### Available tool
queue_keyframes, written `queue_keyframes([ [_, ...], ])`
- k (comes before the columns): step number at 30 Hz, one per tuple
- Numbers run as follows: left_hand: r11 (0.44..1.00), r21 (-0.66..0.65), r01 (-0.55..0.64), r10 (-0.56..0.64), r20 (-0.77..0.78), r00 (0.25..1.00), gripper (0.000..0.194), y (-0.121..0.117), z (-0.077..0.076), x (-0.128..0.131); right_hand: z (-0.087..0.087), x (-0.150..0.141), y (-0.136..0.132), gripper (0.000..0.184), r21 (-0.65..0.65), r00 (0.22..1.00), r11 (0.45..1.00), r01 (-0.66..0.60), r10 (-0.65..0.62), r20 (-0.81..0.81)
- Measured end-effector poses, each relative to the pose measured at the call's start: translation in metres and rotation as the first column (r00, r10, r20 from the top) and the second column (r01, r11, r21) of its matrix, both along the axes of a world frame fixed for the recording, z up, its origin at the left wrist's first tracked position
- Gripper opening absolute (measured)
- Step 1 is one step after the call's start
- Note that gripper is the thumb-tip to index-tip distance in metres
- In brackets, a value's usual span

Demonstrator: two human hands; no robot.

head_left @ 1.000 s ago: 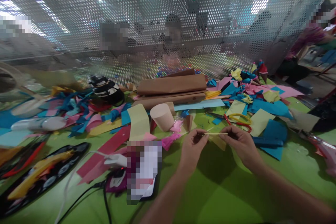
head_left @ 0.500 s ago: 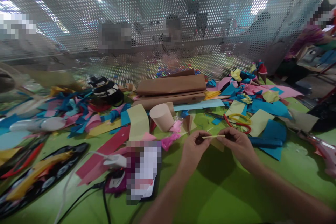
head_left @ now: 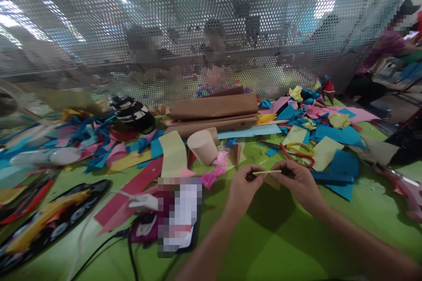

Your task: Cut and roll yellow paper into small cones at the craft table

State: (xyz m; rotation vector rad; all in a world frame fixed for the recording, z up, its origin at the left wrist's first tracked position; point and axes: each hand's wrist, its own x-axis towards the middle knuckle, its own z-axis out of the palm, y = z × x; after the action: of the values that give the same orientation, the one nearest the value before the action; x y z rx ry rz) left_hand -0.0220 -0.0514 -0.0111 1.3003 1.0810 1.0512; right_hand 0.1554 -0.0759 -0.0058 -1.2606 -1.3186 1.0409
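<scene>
Between my two hands is a small strip of pale yellow paper (head_left: 267,172), its edge toward me and part of it hanging below. My left hand (head_left: 244,186) pinches its left end with thumb and fingers. The other end is pinched by my right hand (head_left: 298,184). Both hands are held above the green table (head_left: 273,246), casting a shadow on it. Red-and-yellow-handled scissors (head_left: 298,153) lie just beyond my right hand. A blue rolled piece (head_left: 332,178) rests to its right. Past my left hand sits a pink plastic packet (head_left: 214,175).
A paper roll (head_left: 202,147) stands behind the hands, with folded brown paper (head_left: 214,107) farther back. Coloured scraps (head_left: 339,134) cover both sides. A phone (head_left: 181,217), cables (head_left: 132,250) and a black case (head_left: 56,219) lie left. A perforated metal screen (head_left: 184,22) closes the back.
Both hands keep their pinch on the yellow paper. The strip has tilted only very slightly; otherwise the view has barely shifted.
</scene>
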Motion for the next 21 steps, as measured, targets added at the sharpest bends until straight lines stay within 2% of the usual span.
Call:
queue_keyframes([
  [9, 1.000, -0.020, -0.014, 0.014, 0.021, 1.000, 0.016, 0.000, 0.002, 0.000, -0.001, 0.000, 0.000, 0.023, -0.014, 0.999, 0.999, 0.038, -0.039, -0.016],
  [21, 0.997, 0.067, -0.031, 0.037, -0.092, 0.995, 0.009, -0.001, 0.009, -0.001, 0.000, 0.001, 0.000, 0.022, -0.003, 1.000, 1.000, 0.024, -0.024, -0.002],
])
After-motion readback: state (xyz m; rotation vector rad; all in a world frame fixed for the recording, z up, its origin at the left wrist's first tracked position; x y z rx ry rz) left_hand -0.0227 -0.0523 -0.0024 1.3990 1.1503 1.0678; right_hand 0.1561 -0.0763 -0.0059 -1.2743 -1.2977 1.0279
